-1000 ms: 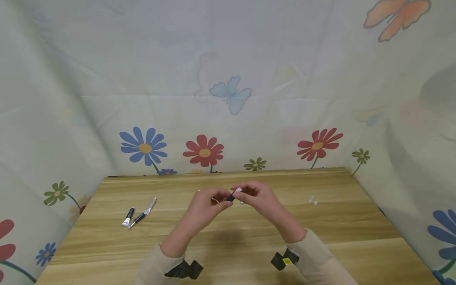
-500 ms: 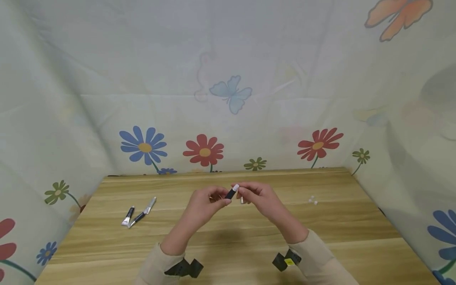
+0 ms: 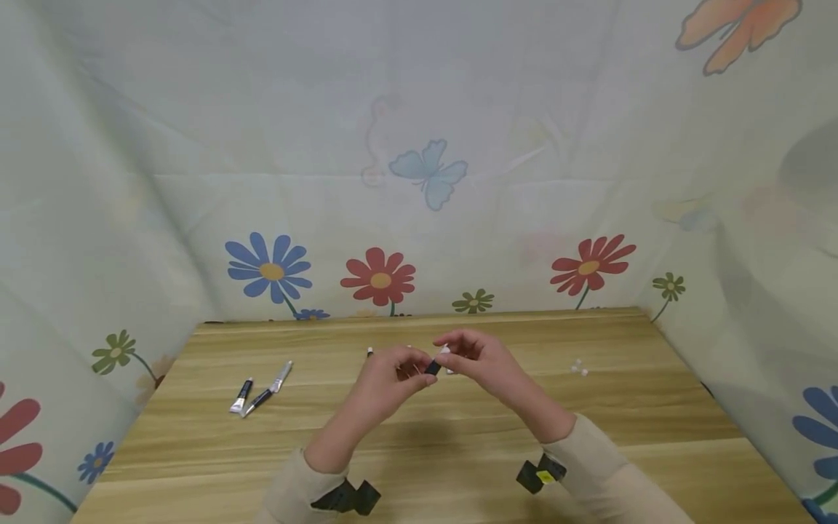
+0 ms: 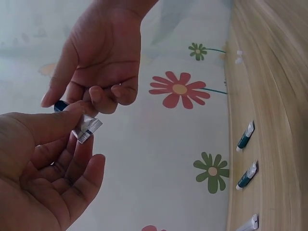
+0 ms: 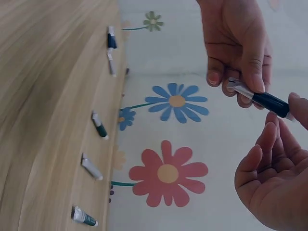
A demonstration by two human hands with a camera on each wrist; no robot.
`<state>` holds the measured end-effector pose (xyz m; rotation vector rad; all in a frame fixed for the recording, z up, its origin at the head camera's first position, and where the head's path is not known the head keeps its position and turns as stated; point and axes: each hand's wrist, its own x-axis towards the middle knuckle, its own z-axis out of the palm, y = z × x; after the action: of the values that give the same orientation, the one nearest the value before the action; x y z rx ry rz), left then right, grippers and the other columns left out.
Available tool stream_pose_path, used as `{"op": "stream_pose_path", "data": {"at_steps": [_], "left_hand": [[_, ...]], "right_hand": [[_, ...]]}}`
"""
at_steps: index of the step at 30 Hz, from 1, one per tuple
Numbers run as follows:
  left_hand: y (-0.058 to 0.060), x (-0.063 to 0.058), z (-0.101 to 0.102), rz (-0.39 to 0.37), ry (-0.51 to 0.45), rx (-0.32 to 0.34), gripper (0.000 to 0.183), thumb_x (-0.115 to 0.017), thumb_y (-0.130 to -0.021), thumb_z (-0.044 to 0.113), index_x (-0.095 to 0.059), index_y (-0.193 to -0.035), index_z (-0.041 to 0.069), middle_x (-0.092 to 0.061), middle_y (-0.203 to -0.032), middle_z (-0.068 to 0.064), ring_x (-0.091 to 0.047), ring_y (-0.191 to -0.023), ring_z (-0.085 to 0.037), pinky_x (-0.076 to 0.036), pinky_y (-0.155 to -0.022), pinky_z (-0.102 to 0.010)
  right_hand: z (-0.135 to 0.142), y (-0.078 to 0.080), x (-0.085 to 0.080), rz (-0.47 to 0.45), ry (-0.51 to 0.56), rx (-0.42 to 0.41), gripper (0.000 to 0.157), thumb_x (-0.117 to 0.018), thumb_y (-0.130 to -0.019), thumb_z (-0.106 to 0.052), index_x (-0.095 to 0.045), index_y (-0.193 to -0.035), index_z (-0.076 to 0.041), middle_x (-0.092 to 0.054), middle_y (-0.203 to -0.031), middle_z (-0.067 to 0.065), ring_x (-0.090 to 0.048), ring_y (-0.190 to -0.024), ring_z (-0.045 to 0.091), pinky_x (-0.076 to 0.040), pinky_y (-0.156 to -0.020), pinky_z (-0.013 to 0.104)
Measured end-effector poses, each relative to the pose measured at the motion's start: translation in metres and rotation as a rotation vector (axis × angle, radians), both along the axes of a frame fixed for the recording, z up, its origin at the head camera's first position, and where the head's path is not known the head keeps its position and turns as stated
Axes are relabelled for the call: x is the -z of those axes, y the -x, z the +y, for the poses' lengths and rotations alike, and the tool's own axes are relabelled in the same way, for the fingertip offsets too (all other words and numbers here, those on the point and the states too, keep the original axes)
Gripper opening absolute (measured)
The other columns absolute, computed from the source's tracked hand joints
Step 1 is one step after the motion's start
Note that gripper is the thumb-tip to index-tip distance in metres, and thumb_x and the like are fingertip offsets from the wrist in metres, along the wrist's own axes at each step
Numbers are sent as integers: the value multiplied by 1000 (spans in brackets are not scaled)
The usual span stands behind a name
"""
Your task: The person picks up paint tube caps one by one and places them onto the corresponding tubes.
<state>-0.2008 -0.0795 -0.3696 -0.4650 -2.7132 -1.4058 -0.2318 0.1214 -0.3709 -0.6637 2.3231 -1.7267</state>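
Note:
Over the middle of the table, my left hand (image 3: pixel 386 378) pinches a small paint tube (image 3: pixel 433 366) between thumb and fingers. In the right wrist view this tube (image 5: pixel 269 102) has a dark body and a flat silver end, which sticks out past the left thumb. My right hand (image 3: pixel 481 364) has its thumb and fingertips at the white cap (image 3: pixel 446 349), which they partly cover. The left wrist view shows the crimped silver end (image 4: pixel 87 127) near the left fingers, with the right hand (image 4: pixel 108 53) above.
On the table's left lie a dark tube (image 3: pixel 242 395), another dark tube (image 3: pixel 259 400) and a silvery tube (image 3: pixel 283 375). Several small white caps (image 3: pixel 579 368) lie to the right. Further tubes, including a silver one (image 5: pixel 91 167), lie behind the hands. A flowered cloth (image 3: pixel 314 204) rises behind the table.
Half a second ago more of the white cap showed; now the right fingers cover more of it. Both hands and the tube have shifted slightly right, and the head view has turned a little.

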Motion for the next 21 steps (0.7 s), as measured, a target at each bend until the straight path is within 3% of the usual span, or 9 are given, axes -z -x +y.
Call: {"op": "stream_pose_path", "data": {"at_steps": [4, 9, 16, 21], "left_hand": [[-1, 2, -1, -1, 16, 29, 14, -77, -91, 12, -75, -103, 6, -71, -91, -5, -58, -78, -13, -49, -66, -20], [-1, 6, 1, 16, 25, 65, 17, -75, -92, 12, -75, -108, 6, -73, -96, -6, -60, -80, -13, -50, -67, -20], [0, 12, 1, 26, 9, 28, 16, -77, -91, 12, -75, -105, 5, -74, -96, -7, -61, -78, -12, -50, -64, -19], [1, 15, 1, -1, -15, -28, 16, -77, -91, 12, -75, -105, 6, -73, -94, -7, -57, -73, -12, -47, -60, -20]], "right_hand": [[1, 0, -1, 12, -41, -32, 33, -68, -99, -22, -66, -124, 0, -66, -93, 9, -58, -79, 14, -52, -71, 23], [1, -1, 3, -48, -34, -59, 33, -65, -101, -20, -65, -127, 1, -63, -89, 1, -53, -76, 13, -48, -68, 22], [-7, -5, 14, -70, 100, 16, 34, -66, -100, -17, -65, -122, 9, -59, -78, -9, -48, -69, 9, -44, -67, 22], [-14, -7, 18, -121, 182, 42, 38, -64, -102, -21, -64, -123, 11, -60, -82, -10, -49, -69, 9, -44, -70, 23]]}}
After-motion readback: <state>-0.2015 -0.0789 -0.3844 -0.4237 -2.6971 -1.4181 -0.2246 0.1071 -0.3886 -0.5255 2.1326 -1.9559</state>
